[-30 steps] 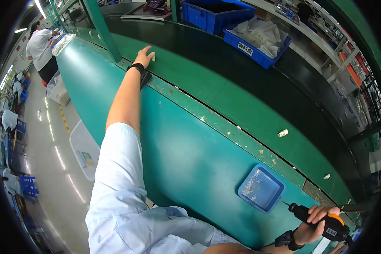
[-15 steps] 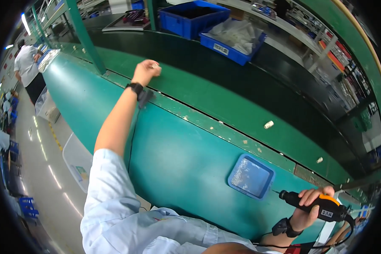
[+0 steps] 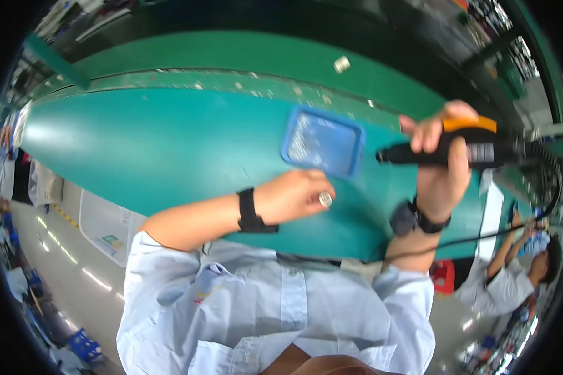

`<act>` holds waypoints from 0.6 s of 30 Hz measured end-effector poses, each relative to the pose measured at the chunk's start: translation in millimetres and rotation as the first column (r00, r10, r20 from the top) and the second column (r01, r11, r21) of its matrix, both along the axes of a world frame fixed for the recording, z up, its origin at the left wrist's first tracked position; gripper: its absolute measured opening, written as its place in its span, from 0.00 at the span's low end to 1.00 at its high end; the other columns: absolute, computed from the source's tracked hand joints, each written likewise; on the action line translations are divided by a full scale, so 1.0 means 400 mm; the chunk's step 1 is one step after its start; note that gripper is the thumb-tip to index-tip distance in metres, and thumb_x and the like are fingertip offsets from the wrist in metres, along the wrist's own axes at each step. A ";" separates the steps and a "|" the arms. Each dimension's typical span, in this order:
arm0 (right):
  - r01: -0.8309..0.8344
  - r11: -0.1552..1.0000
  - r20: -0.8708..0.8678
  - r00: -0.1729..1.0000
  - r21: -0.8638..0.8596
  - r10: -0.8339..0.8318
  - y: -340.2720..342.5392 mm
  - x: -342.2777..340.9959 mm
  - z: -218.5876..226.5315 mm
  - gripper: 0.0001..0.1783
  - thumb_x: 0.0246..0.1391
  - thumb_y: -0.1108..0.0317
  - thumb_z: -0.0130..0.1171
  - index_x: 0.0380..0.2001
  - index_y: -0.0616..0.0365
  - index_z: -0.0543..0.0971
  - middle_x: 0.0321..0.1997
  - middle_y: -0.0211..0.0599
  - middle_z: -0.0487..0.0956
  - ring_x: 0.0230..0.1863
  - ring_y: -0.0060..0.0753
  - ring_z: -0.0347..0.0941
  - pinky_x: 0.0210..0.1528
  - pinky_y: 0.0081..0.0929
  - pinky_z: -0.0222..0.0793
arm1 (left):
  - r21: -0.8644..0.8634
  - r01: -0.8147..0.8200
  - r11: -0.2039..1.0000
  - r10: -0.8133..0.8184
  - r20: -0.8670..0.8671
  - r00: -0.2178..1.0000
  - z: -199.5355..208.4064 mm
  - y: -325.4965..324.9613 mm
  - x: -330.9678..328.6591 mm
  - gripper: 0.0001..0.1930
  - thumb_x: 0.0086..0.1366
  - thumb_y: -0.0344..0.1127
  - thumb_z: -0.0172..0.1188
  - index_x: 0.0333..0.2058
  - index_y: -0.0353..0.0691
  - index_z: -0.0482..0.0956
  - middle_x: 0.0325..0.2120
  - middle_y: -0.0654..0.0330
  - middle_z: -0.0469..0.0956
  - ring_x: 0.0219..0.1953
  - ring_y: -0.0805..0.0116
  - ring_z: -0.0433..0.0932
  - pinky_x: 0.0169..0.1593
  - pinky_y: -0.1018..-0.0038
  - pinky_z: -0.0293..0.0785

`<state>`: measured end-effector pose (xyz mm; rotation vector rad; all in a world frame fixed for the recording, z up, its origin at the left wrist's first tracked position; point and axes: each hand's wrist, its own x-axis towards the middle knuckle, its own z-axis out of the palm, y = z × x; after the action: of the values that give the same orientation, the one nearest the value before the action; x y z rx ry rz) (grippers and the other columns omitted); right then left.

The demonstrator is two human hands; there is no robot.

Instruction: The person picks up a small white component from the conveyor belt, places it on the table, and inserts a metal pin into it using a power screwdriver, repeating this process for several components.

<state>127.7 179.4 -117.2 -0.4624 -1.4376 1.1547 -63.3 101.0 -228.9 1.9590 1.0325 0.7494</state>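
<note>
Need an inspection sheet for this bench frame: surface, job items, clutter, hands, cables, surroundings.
Surface: teal bench, bare over most of its width; a green conveyor runs behind it.
Job's things: a small round silver part in the left hand; a black and orange power screwdriver in the right hand; a blue tray lies flat on the bench.
Clutter: one small pale piece on the conveyor.
Grippers: left hand closed round the part, low over the bench; right hand gripping the screwdriver, tip pointing left beside the tray.
Cables: black cord from the screwdriver.
Surroundings: co-worker at lower right.
</note>
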 end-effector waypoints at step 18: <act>-0.027 0.999 -0.056 0.998 -0.037 0.025 0.052 -0.100 -0.167 0.08 0.57 0.69 0.47 0.37 0.62 0.68 0.17 0.30 0.66 0.18 0.24 0.64 0.27 0.27 0.66 | -0.146 -0.092 0.985 0.096 0.018 0.995 -0.031 -0.022 0.021 0.15 0.50 0.29 0.68 0.37 0.36 0.77 0.31 0.59 0.74 0.28 0.69 0.77 0.34 0.76 0.75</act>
<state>87.7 200.2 -184.2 -0.4358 -1.3789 1.2087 -54.7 92.4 -241.4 1.7834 1.1390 0.7277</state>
